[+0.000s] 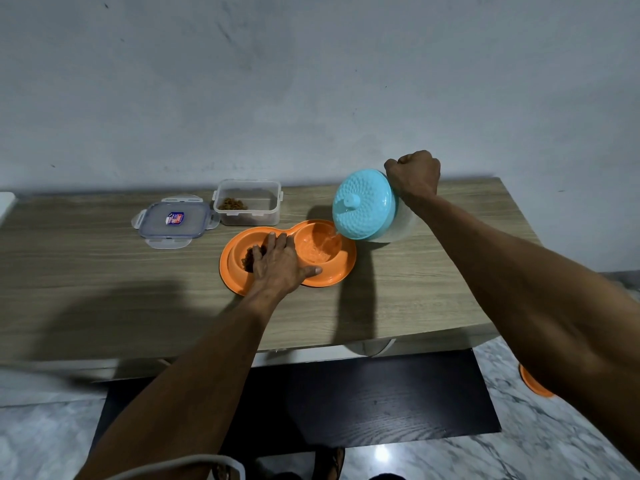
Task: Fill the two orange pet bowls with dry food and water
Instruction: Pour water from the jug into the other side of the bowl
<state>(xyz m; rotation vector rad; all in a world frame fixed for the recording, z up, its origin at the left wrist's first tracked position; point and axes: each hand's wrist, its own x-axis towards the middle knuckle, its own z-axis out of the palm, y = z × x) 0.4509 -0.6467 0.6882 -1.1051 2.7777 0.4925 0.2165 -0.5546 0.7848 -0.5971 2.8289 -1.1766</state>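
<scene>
An orange double pet bowl (332, 277) lies on the wooden table (104, 271). Its left bowl holds brown dry food (248, 260), partly hidden under my left hand (278, 263), which rests flat on the dish with fingers spread. My right hand (414, 174) is closed on the handle of a clear water jug with a blue lid (363, 206), tilted toward the left. A thin stream of water (330, 237) runs from the jug into the right bowl (317, 247), which holds some water.
A clear food container (247, 202) with a little dry food stands behind the bowls; its lid (171, 221) lies to its left. The table's front edge is near me. Another orange object (535, 382) lies on the marble floor at right.
</scene>
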